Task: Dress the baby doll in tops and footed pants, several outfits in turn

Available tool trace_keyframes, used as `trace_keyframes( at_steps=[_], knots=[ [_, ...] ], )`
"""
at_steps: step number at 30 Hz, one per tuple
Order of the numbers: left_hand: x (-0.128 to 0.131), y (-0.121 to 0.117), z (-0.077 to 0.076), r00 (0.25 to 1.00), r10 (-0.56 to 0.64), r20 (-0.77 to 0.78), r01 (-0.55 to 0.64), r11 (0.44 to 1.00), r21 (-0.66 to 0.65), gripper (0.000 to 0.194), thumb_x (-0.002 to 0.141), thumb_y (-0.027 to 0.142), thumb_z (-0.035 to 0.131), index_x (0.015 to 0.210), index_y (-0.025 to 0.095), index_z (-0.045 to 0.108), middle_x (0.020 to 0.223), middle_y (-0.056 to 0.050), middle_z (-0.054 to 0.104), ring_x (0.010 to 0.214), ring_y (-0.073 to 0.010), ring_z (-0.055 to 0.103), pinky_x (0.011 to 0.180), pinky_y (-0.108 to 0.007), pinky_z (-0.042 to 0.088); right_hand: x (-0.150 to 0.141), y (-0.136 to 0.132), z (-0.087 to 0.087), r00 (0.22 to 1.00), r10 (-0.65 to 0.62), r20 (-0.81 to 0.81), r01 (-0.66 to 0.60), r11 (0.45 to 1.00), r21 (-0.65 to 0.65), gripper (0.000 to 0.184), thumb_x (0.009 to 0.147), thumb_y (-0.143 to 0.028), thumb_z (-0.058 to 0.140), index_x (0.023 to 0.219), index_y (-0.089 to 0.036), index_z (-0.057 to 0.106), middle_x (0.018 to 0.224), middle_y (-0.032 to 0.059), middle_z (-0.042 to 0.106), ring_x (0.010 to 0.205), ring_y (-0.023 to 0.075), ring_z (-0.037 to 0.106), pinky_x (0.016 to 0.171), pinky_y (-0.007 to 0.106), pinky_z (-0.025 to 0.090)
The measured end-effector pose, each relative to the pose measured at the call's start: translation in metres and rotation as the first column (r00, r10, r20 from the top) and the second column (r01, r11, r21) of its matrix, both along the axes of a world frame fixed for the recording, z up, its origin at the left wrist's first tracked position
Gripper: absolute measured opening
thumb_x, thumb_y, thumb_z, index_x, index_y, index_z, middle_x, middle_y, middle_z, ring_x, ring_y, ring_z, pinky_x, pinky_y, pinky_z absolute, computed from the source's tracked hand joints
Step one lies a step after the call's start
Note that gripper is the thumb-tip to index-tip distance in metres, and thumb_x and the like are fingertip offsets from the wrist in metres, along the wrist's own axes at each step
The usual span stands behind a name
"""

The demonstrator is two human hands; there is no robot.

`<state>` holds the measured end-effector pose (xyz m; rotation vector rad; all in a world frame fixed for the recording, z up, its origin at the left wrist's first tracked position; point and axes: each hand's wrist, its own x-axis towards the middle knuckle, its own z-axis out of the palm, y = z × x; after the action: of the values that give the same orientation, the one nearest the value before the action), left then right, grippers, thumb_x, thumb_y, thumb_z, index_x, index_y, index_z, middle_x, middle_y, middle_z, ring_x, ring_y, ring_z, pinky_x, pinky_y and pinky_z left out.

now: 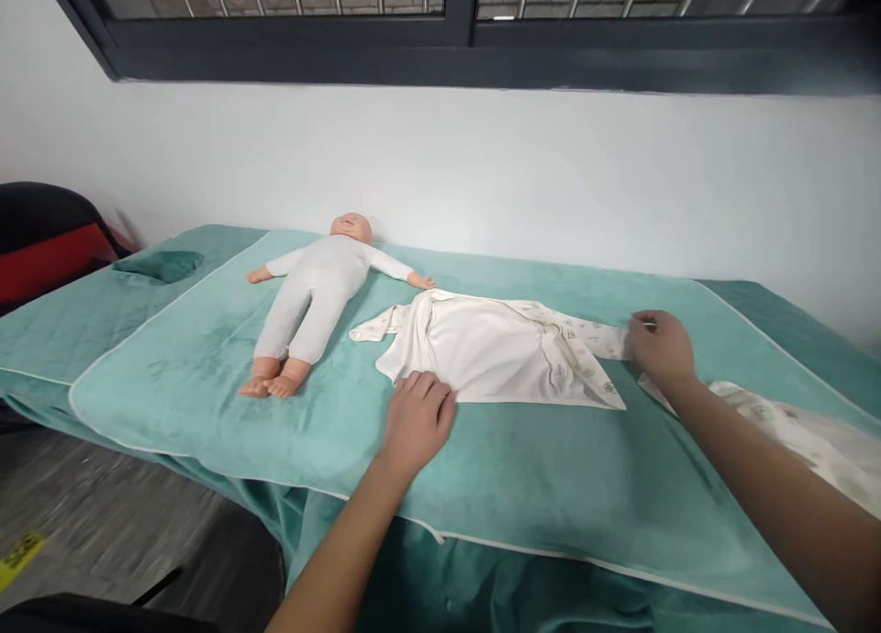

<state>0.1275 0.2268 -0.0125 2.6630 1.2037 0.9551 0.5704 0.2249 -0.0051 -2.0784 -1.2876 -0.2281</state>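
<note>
A white baby shirt [488, 349] with a small print on its sleeves lies spread out on the green cover, its front open. My left hand [419, 417] rests on the bottom edge of the shirt at its left part, fingers stretched and lying on the cloth. At the far end of the right sleeve, my right hand [661, 344] is closed, pinching the cuff. To the left, a baby doll [320, 280] in a white bodysuit lies on its back, arms spread; one doll hand is close to the shirt's upper left edge.
Another pale printed cloth [791, 431] lies at the right, partly behind my right forearm. A green padded cover [206, 367] with white piping spreads over the bed. Behind it stand a white wall [516, 174] and a dark window frame [289, 53]. A black and red chair [51, 248] is at the left.
</note>
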Motion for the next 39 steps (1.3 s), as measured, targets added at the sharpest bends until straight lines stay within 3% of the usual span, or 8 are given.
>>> trace_keyframes(
  at_steps=[6, 13, 18, 22, 26, 30, 35, 39],
  knots=[
    [0.003, 0.000, -0.005, 0.997, 0.061, 0.055, -0.062, 0.998, 0.016, 0.027, 0.100, 0.026, 0.045, 0.082, 0.019, 0.063, 0.082, -0.006, 0.063, 0.081, -0.0204, 0.056, 0.078, -0.037, 0.046, -0.075, -0.003, 0.002, 0.954, 0.283, 0.103, -0.280, 0.959, -0.045, 0.040, 0.093, -0.041, 0.046, 0.121, -0.017, 0.062, 0.134, 0.0156, 0.060, 0.128, 0.0312, 0.052, 0.111, 0.049, 0.039],
    [-0.022, 0.023, 0.008, 0.878, 0.277, 0.390, -0.296, 0.955, -0.012, 0.019, 0.096, 0.015, 0.046, 0.104, 0.019, 0.063, 0.100, -0.007, 0.067, 0.099, -0.0212, 0.062, 0.090, -0.036, 0.050, -0.185, 0.004, 0.006, 0.746, 0.665, 0.031, -0.657, 0.743, -0.124, 0.041, 0.100, -0.043, 0.044, 0.133, -0.022, 0.057, 0.142, 0.0111, 0.058, 0.135, 0.0277, 0.050, 0.115, 0.050, 0.040],
    [-0.052, 0.068, 0.020, 0.929, 0.357, 0.094, -0.352, 0.934, -0.066, 0.044, 0.086, 0.003, 0.045, 0.121, 0.022, 0.064, 0.126, -0.007, 0.067, 0.119, -0.0264, 0.057, 0.102, -0.042, 0.047, -0.239, 0.029, -0.003, 0.712, 0.698, 0.079, -0.673, 0.710, -0.208, 0.044, 0.101, -0.037, 0.040, 0.134, -0.015, 0.059, 0.145, 0.0162, 0.056, 0.136, 0.0296, 0.049, 0.115, 0.051, 0.041],
    [-0.061, 0.095, 0.022, 0.904, 0.420, -0.079, -0.424, 0.905, -0.042, 0.052, 0.088, 0.013, 0.051, 0.139, 0.023, 0.055, 0.143, -0.011, 0.057, 0.130, -0.0338, 0.048, 0.103, -0.050, 0.045, -0.255, 0.034, -0.015, 0.684, 0.711, 0.164, -0.657, 0.698, -0.287, 0.048, 0.102, -0.038, 0.038, 0.141, -0.014, 0.055, 0.152, 0.0165, 0.049, 0.144, 0.0310, 0.042, 0.118, 0.053, 0.034],
    [-0.064, 0.109, 0.016, 0.863, 0.505, -0.018, -0.503, 0.855, -0.123, 0.038, 0.096, 0.021, 0.042, 0.130, 0.017, 0.059, 0.118, -0.014, 0.067, 0.115, -0.0306, 0.059, 0.099, -0.045, 0.048, -0.255, 0.029, -0.019, 0.667, 0.719, 0.193, -0.648, 0.688, -0.327, 0.052, 0.103, -0.042, 0.037, 0.146, -0.016, 0.049, 0.157, 0.0158, 0.042, 0.147, 0.0314, 0.036, 0.118, 0.056, 0.030],
    [-0.063, 0.111, 0.013, 0.791, 0.595, 0.141, -0.585, 0.804, -0.110, 0.040, 0.097, 0.020, 0.040, 0.134, 0.015, 0.053, 0.120, -0.015, 0.063, 0.115, -0.0297, 0.059, 0.099, -0.044, 0.048, -0.257, 0.024, -0.013, 0.680, 0.705, 0.202, -0.651, 0.707, -0.276, 0.045, 0.102, -0.039, 0.039, 0.140, -0.018, 0.053, 0.152, 0.0141, 0.050, 0.142, 0.0303, 0.043, 0.117, 0.054, 0.033],
    [-0.064, 0.071, 0.012, 0.817, 0.523, 0.242, -0.544, 0.839, 0.024, 0.046, 0.089, 0.006, 0.041, 0.133, 0.011, 0.054, 0.124, -0.019, 0.059, 0.120, -0.0293, 0.055, 0.104, -0.047, 0.048, -0.256, -0.006, -0.007, 0.733, 0.643, 0.223, -0.637, 0.763, -0.108, 0.030, 0.096, -0.040, 0.050, 0.115, -0.022, 0.065, 0.124, 0.0132, 0.066, 0.119, 0.0329, 0.058, 0.103, 0.051, 0.046],
    [-0.100, -0.052, -0.018, 0.870, 0.410, 0.275, -0.446, 0.891, 0.085, 0.041, 0.092, 0.012, 0.047, 0.128, 0.026, 0.059, 0.118, -0.012, 0.064, 0.112, -0.0246, 0.062, 0.095, -0.045, 0.056, -0.224, -0.050, -0.018, 0.798, 0.585, 0.145, -0.581, 0.811, -0.073, 0.031, 0.086, -0.057, 0.059, 0.095, -0.028, 0.068, 0.103, 0.0114, 0.069, 0.106, 0.0388, 0.062, 0.093, 0.058, 0.048]
  ],
)
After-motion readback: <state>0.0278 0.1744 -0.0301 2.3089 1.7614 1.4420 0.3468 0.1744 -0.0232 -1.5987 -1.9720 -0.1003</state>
